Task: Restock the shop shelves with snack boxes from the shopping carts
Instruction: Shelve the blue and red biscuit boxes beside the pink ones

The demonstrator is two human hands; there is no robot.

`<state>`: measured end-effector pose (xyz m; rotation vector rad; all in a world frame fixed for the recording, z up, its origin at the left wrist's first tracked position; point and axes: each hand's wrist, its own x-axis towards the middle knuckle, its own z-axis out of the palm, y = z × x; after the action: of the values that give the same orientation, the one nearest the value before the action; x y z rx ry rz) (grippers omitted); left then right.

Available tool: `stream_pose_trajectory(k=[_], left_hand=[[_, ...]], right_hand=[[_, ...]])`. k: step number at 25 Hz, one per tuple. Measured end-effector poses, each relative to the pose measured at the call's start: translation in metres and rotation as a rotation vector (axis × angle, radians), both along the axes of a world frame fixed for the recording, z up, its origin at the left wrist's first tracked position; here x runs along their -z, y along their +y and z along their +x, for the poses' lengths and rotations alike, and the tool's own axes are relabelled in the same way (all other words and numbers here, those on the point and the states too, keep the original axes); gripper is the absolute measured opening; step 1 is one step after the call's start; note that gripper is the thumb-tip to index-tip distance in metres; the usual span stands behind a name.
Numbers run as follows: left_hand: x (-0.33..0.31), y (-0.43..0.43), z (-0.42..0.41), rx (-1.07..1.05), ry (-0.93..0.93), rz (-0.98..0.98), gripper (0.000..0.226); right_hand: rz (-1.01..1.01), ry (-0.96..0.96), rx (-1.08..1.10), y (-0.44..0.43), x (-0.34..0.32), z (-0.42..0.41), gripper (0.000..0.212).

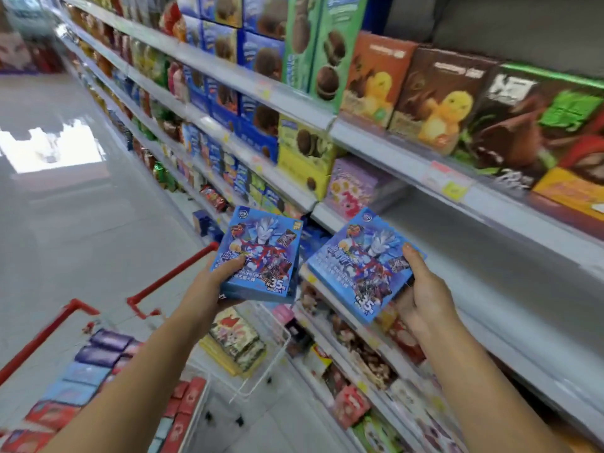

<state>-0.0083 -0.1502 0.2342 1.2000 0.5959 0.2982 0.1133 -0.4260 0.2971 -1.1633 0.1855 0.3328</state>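
Shelving runs along our right side, and the coming move turns on the bare shelf stretch (523,289), which lies to the right of our right hand (421,295) and a little beyond it. That hand grips the right blue box (362,266) by its right edge, thumb on the printed face and fingers curled underneath. The box is flat and nearly square. It is tilted with its face up towards us, and its far corner is angled at the shelves.

Our left hand (212,289) holds the left blue box (261,253) the same way from the lower left corner, thumb on the face and fingers below. This box is more upright and hangs over the shopping cart (173,276), well apart from the shelf edge. More boxes lie in the cart.

We judge the right hand to be the nearer one, since its box is already near the shelf lip. The gap starts just past the lilac box (353,188) that ends the stocked row. To go in, the right box probably needs to swing rightward and away from us and be turned so it stands facing the aisle like its neighbours. The left box has to cross the whole width of the right one to reach the same shelf, so it most likely goes second.
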Motion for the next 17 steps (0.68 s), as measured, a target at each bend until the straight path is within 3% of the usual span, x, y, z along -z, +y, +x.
stream_pose_trajectory(k=[3, 10, 14, 17], left_hand=[[-0.006, -0.042, 0.046, 0.078, -0.016, -0.013, 0.031], [-0.006, -0.062, 0.117, 0.243, -0.002, -0.022, 0.05], [0.007, -0.042, 0.137, 0.277, 0.05, -0.046, 0.069], [0.012, -0.027, 0.146, 0.285, 0.057, -0.054, 0.065]], right_hand=[[-0.041, 0.015, 0.215, -0.057, -0.02, 0.039, 0.015], [-0.025, -0.046, 0.406, -0.084, -0.025, 0.115, 0.008], [-0.17, -0.11, 0.293, -0.062, -0.013, 0.147, 0.008], [-0.284, -0.17, 0.136, -0.041, -0.01, 0.164, 0.017]])
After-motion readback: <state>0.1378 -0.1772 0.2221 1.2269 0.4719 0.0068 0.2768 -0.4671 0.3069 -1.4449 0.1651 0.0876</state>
